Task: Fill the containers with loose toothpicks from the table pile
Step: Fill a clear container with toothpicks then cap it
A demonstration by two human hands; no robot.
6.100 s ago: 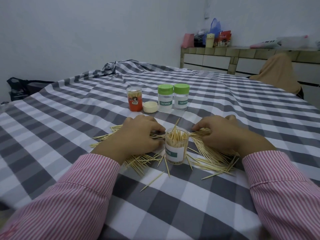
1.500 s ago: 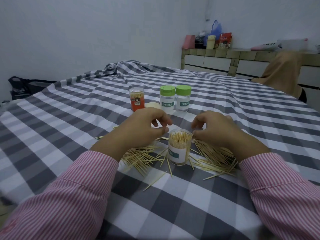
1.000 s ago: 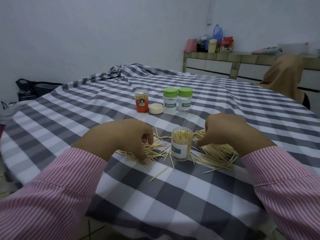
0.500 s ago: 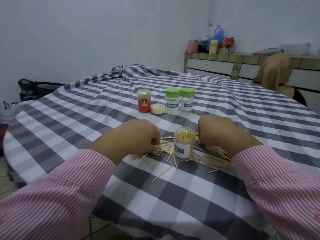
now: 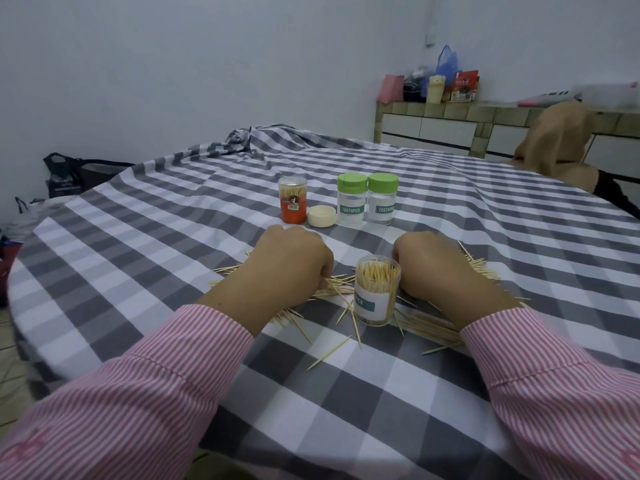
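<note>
An open clear toothpick container (image 5: 375, 296) stands upright in front of me, packed with toothpicks. Loose toothpicks (image 5: 427, 325) lie scattered round it on the checked tablecloth. My left hand (image 5: 291, 266) is left of the container, fingers curled down into the pile, with toothpicks sticking out from under the fingertips. My right hand (image 5: 433, 266) is close on the container's right, fingers curled down onto the pile; its fingertips are hidden. Two green-lidded containers (image 5: 351, 199) (image 5: 382, 199) stand shut farther back.
A red toothpick container (image 5: 293, 200) and a loose cream lid (image 5: 322, 216) stand left of the green-lidded pair. The grey-and-white checked cloth (image 5: 173, 244) covers the table. A seated person in a tan garment (image 5: 561, 143) is at the far right.
Both hands came down from above the container onto the pile on either side of it. The camera view has lifted and drawn back a little.
</note>
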